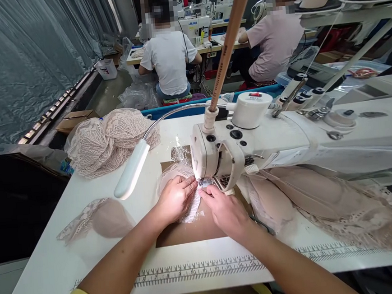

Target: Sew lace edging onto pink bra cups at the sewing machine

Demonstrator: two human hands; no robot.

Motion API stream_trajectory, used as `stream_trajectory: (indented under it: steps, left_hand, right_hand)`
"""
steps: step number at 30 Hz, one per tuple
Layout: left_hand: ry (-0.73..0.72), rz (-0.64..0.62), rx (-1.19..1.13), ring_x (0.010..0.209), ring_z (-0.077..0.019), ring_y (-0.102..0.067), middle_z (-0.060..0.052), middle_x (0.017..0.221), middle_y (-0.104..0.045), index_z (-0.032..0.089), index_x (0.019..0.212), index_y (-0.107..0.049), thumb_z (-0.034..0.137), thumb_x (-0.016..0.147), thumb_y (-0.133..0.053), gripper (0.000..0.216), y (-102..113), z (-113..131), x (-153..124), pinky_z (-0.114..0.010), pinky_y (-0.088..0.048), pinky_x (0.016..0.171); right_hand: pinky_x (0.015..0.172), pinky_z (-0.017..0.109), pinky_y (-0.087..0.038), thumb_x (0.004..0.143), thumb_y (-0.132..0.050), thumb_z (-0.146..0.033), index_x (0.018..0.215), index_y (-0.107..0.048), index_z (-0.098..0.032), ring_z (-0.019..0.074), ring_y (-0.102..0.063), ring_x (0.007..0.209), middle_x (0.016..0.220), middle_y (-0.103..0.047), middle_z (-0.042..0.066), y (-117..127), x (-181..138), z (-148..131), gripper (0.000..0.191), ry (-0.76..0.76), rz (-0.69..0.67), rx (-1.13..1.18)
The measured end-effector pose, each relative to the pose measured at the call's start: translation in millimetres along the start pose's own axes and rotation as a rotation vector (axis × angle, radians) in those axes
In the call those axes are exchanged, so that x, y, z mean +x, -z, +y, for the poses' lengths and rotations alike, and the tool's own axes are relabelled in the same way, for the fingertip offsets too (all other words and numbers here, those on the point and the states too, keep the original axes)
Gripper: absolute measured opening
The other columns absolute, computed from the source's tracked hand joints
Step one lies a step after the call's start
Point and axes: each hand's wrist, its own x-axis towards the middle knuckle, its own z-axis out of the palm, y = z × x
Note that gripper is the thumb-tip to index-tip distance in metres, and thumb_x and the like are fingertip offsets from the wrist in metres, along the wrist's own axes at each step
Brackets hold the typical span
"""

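A pale pink lace fabric piece [192, 214] lies under the presser foot [204, 181] of a white sewing machine [250, 145]. Pressed onto the lace, left of the foot, are the bent fingers of my left hand [176, 199]. My right hand [226, 210] pinches the lace's edge just in front of the foot, its thumb and forefinger close together. Beyond my left hand, a rounded, cup-like part [172, 172] of the work spreads over the brown machine bed cover [192, 233]. My fingers and the machine head hide the needle and part of the lace.
A lamp [132, 170] on a bent metal neck hangs left of the machine. Lace cups [110, 140] are heaped at the back left; a single cup [109, 218] lies nearer. More lace pieces [336, 199] lie right. A printed ruler [199, 270] runs along the front edge. Two people sit beyond.
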Motion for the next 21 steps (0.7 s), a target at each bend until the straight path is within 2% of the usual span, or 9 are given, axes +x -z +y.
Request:
stream_trajectory:
  steps: [4,9,14,18,21]
  left_hand:
    - [0.072,-0.013,0.058,0.094,-0.026,-0.056,-0.014,0.125,-0.062,0.012,0.123,-0.061,0.024,0.094,-0.043,0.036,1,3,-2,-0.041,-0.047,0.079]
    - [0.114,-0.031,0.144,0.125,-0.0367,-0.039,-0.012,0.135,-0.054,0.014,0.13,-0.055,0.026,0.093,-0.044,0.041,2,5,-8,-0.052,-0.037,0.097]
    - [0.216,-0.077,0.196,0.128,-0.0386,-0.037,-0.012,0.14,-0.048,0.019,0.132,-0.05,0.03,0.093,-0.041,0.042,7,13,-11,-0.058,-0.032,0.099]
    - [0.336,-0.123,0.171,0.125,-0.0367,-0.042,-0.013,0.138,-0.049,0.019,0.13,-0.05,0.038,0.093,-0.042,0.043,28,16,-26,-0.054,-0.038,0.096]
    - [0.423,-0.097,0.133,0.126,-0.0304,-0.043,-0.013,0.14,-0.046,0.017,0.132,-0.047,0.038,0.095,-0.037,0.043,50,3,-57,-0.047,-0.037,0.102]
  right_hand:
    - [0.054,0.029,-0.036,0.083,-0.045,-0.005,0.126,-0.061,-0.024,0.018,-0.056,0.073,0.107,-0.064,0.009,0,0,-1,0.05,-0.019,0.001,-0.013]
    - [0.056,0.03,-0.038,0.086,-0.042,-0.008,0.125,-0.062,-0.023,0.0197,-0.057,0.074,0.103,-0.066,0.008,-4,1,1,0.046,-0.003,0.052,-0.008]
    - [0.065,0.031,-0.042,0.085,-0.04,-0.007,0.121,-0.065,-0.019,0.0214,-0.06,0.08,0.103,-0.067,0.008,-13,1,5,0.045,0.028,0.149,-0.011]
    - [0.066,0.031,-0.045,0.089,-0.039,-0.01,0.117,-0.067,-0.019,0.0205,-0.062,0.076,0.1,-0.067,0.008,-19,-2,10,0.04,0.086,0.222,-0.003]
    - [0.066,0.031,-0.047,0.089,-0.039,-0.012,0.113,-0.068,-0.017,0.0207,-0.063,0.076,0.097,-0.067,0.009,-22,-3,14,0.038,0.138,0.256,0.008]
